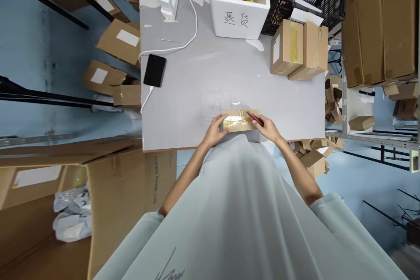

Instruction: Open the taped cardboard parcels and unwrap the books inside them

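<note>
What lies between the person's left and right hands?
In the head view, a taped cardboard box lies between them: the left hand is at its left end, and the right hand holds a red-and-black tool over it.

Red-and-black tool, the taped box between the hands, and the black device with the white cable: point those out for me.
Red-and-black tool (255, 118): head view, middle of its handle.
Taped box (235, 121): head view, its taped upper face.
Black device (155, 70): head view, middle of its dark face.
</note>
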`<state>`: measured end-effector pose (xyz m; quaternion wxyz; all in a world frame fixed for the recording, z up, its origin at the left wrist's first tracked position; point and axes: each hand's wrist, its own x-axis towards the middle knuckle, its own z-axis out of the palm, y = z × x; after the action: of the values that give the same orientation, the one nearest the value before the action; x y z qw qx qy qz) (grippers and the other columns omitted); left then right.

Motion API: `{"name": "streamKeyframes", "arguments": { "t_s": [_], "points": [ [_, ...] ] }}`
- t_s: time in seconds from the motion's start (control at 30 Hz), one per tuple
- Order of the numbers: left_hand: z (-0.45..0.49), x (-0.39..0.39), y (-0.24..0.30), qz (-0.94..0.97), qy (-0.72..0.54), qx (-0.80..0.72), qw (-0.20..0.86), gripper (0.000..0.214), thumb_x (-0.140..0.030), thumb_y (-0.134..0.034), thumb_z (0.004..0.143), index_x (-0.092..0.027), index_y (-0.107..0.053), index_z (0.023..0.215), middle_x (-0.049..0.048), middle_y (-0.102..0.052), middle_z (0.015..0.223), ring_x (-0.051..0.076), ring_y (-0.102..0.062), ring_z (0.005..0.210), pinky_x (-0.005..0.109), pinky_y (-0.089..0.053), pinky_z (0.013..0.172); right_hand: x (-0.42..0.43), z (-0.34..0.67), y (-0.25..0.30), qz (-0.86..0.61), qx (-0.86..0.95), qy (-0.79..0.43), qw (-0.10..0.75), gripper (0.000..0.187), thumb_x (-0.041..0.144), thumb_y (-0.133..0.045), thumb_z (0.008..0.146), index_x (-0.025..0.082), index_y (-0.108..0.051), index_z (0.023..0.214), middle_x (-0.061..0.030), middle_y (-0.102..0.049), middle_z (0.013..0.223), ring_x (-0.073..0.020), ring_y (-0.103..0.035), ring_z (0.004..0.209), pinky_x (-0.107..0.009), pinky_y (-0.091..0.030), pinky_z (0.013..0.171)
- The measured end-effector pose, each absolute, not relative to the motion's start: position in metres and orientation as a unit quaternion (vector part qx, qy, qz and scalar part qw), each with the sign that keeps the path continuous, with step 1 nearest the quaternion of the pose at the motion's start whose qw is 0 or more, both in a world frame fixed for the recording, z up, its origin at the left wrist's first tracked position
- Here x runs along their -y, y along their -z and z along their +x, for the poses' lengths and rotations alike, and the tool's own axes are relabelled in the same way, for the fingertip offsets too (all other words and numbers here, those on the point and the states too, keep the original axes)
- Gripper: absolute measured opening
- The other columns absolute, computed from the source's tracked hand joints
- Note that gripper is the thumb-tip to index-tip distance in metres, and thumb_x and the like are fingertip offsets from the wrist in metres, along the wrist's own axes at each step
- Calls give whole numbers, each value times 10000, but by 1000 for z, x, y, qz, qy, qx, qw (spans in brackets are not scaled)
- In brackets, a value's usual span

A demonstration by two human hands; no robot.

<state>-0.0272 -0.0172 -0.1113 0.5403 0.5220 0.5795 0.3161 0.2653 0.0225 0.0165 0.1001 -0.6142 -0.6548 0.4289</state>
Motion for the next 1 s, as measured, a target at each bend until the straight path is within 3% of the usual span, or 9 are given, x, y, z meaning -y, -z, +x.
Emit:
{"name": "streamKeyframes", "arguments": {
  "t_s": [0.17, 0.27, 0.37, 0.73, 1.0],
  "points": [
    [-30, 20, 122, 492, -339, -543, 590, 741, -393, -822, 817, -282, -641, 1527, 140, -539, 1615, 339, -582, 1465, 497, -561, 1178, -31, 215, -36, -492, 808, -313, -85, 387, 422, -485, 1161, 252, -660, 1462, -107, -748, 1399, -274, -735, 1170, -338, -539, 892],
    [-30, 20, 126, 480, -340, -534, 606, 753, -414, -844, 806, -288, -640, 1520, 141, -518, 1624, 344, -574, 1467, 496, -572, 1162, -39, 195, -41, -454, 838, -248, -176, 425, 406, -413, 1184, 267, -636, 1519, -122, -733, 1399, -282, -742, 1131, -349, -539, 843],
    [-30, 20, 127, 478, -338, -532, 612, 777, -450, -865, 803, -296, -630, 1527, 139, -488, 1634, 344, -551, 1487, 492, -576, 1157, -48, 184, -41, -427, 849, -223, -215, 435, 360, -426, 1173, 272, -633, 1546, -132, -739, 1369, -286, -741, 1118, -361, -543, 845],
    [-34, 20, 128, 509, -322, -516, 609, 782, -501, -823, 866, -300, -579, 1580, 142, -440, 1671, 364, -431, 1597, 531, -563, 1197, -59, 172, -45, -392, 853, -218, -267, 432, 308, -440, 1170, 261, -659, 1539, -136, -739, 1394, -276, -750, 1104, -343, -518, 850],
    [-29, 26, 131, 518, -332, -529, 584, 745, -558, -822, 872, -304, -595, 1535, 137, -443, 1653, 358, -528, 1510, 517, -585, 1170, -68, 222, -65, -573, 780, -236, -84, 473, 446, -403, 1187, 298, -653, 1560, -67, -811, 1338, -280, -754, 1170, -325, -540, 931]
  ]
}}
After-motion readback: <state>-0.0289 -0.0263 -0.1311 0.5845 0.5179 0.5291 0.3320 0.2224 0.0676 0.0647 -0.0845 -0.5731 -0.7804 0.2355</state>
